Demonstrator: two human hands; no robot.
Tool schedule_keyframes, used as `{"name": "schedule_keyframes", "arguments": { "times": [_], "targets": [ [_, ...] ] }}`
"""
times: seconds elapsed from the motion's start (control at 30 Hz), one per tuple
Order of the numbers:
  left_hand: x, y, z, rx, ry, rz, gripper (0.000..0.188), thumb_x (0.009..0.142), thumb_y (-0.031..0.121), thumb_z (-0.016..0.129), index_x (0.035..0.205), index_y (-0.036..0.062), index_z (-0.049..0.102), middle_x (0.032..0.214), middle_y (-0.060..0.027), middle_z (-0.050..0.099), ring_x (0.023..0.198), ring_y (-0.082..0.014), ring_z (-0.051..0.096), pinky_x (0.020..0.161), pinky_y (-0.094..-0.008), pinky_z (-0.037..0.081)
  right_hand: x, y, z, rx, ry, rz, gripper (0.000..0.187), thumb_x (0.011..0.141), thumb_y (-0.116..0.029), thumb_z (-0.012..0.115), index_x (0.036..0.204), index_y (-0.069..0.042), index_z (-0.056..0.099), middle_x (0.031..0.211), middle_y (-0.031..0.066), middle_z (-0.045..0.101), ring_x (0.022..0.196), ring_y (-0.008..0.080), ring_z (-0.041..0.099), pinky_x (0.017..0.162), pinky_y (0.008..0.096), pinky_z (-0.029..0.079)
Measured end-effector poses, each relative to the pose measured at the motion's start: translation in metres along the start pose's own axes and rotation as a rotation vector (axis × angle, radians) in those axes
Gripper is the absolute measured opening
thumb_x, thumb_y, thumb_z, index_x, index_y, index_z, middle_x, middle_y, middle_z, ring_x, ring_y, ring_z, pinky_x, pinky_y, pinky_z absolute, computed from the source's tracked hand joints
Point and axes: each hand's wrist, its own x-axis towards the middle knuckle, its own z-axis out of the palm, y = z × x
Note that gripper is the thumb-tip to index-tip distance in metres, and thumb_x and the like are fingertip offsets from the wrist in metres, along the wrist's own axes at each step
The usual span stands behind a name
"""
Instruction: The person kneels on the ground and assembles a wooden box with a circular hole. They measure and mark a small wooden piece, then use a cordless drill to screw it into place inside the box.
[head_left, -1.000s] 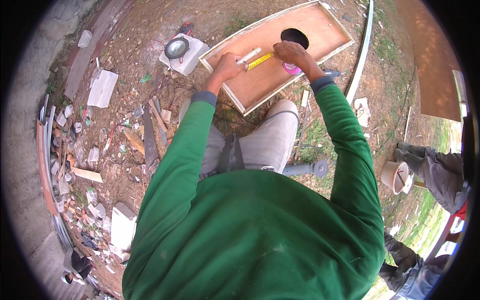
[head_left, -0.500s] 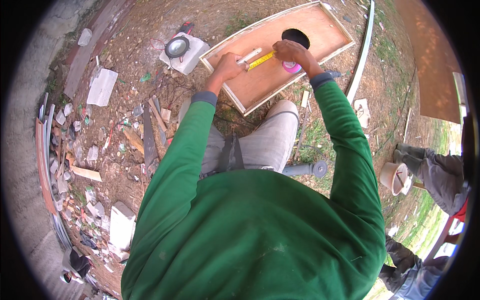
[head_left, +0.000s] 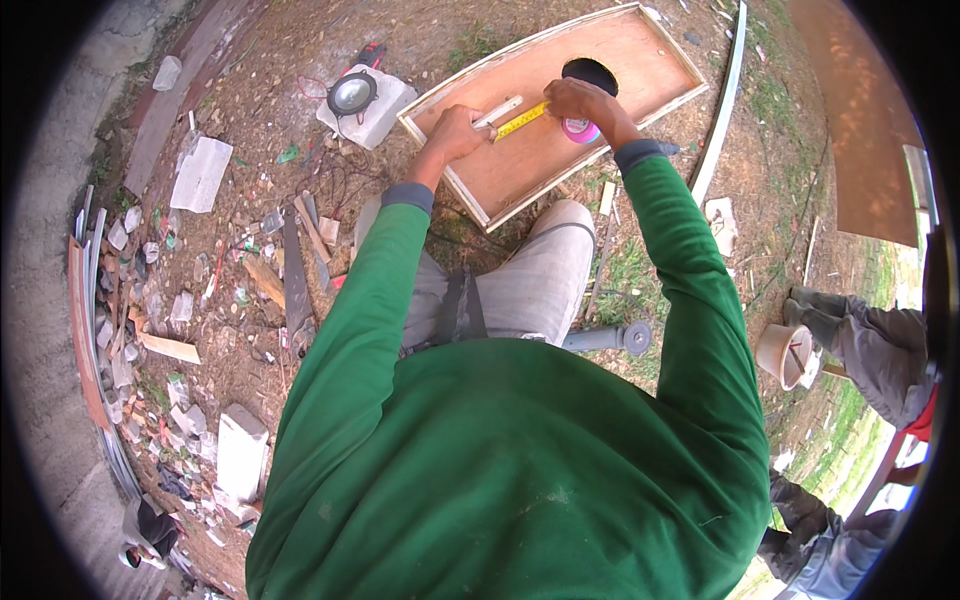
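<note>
A shallow wooden panel with a raised rim [head_left: 640, 50] lies before me, with a dark round hole [head_left: 592, 72] cut in its board. Across the board runs a short length of yellow tape measure [head_left: 521, 121]. My left hand [head_left: 458, 132] is closed at its near-left end, and a pale stick [head_left: 499, 110] sticks out from these fingers. At the other end of the blade my right hand [head_left: 578, 100] is closed on the tape, beside the hole. A pink round object [head_left: 580, 131] shows below that hand; whether it is held I cannot tell.
Left of the panel, a round speaker [head_left: 352, 93] rests on a pale block [head_left: 385, 110]. Rubble and wood scraps [head_left: 170, 347] litter the ground at left. A long pale strip [head_left: 722, 110] lies at right. Beyond a white bucket [head_left: 784, 352], another person's legs [head_left: 880, 350] show.
Both hands keep nearly the same place on the tape measure. The view has shifted very slightly; nothing else has visibly moved.
</note>
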Motion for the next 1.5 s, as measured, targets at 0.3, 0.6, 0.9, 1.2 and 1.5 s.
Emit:
{"name": "schedule_keyframes", "arguments": {
  "times": [0.3, 0.6, 0.9, 1.2, 1.5],
  "targets": [
    [0.000, -0.001, 0.000, 0.003, -0.009, -0.004, 0.046, 0.087, 0.033, 0.089, 0.120, 0.0005, 0.084, 0.107, -0.0258, 0.083, 0.099, -0.0339, 0.082, 0.090, -0.0434, 0.060, 0.009, 0.013, 0.013, -0.131, 0.045, -0.129, 0.027, 0.098, -0.029, 0.072, 0.115, -0.008, 0.076, 0.128, 0.0092, 0.076, 0.123, 0.0316, 0.071, 0.105, 0.0433, 0.057],
    [0.002, -0.008, 0.005, -0.035, 0.028, 0.062, 0.041, 0.089, 0.035, 0.087, 0.114, 0.0028, 0.086, 0.092, -0.0206, 0.081, 0.086, -0.0279, 0.078, 0.083, -0.0426, 0.058, 0.019, 0.020, 0.014, -0.155, -0.040, -0.168, 0.031, 0.097, -0.032, 0.074, 0.116, -0.008, 0.078, 0.131, 0.0102, 0.076, 0.125, 0.0329, 0.072, 0.108, 0.0440, 0.056],
    [-0.006, 0.010, -0.005, 0.015, -0.021, -0.015, 0.038, 0.088, 0.032, 0.088, 0.112, 0.0034, 0.087, 0.097, -0.0204, 0.083, 0.090, -0.0292, 0.079, 0.084, -0.0422, 0.058, 0.004, -0.009, -0.025, -0.077, -0.117, -0.089, 0.029, 0.098, -0.030, 0.074, 0.112, -0.005, 0.079, 0.127, 0.0126, 0.077, 0.123, 0.0335, 0.073, 0.106, 0.0445, 0.056],
    [-0.004, 0.005, -0.002, -0.015, 0.003, 0.008, 0.041, 0.088, 0.034, 0.088, 0.115, 0.0035, 0.086, 0.102, -0.0232, 0.083, 0.093, -0.0324, 0.080, 0.086, -0.0433, 0.059, 0.009, 0.001, -0.013, -0.113, -0.001, -0.149, 0.026, 0.097, -0.028, 0.076, 0.109, -0.005, 0.077, 0.125, 0.0132, 0.077, 0.122, 0.0330, 0.073, 0.106, 0.0448, 0.057],
    [0.000, -0.003, 0.001, 0.073, 0.022, 0.075, 0.042, 0.089, 0.039, 0.086, 0.113, 0.0046, 0.086, 0.089, -0.0213, 0.080, 0.084, -0.0305, 0.077, 0.082, -0.0451, 0.057, 0.017, 0.012, 0.003, -0.079, 0.101, -0.153, 0.027, 0.092, -0.025, 0.079, 0.112, -0.008, 0.075, 0.117, 0.0096, 0.077, 0.117, 0.0309, 0.074, 0.102, 0.0435, 0.058]
  ]
}}
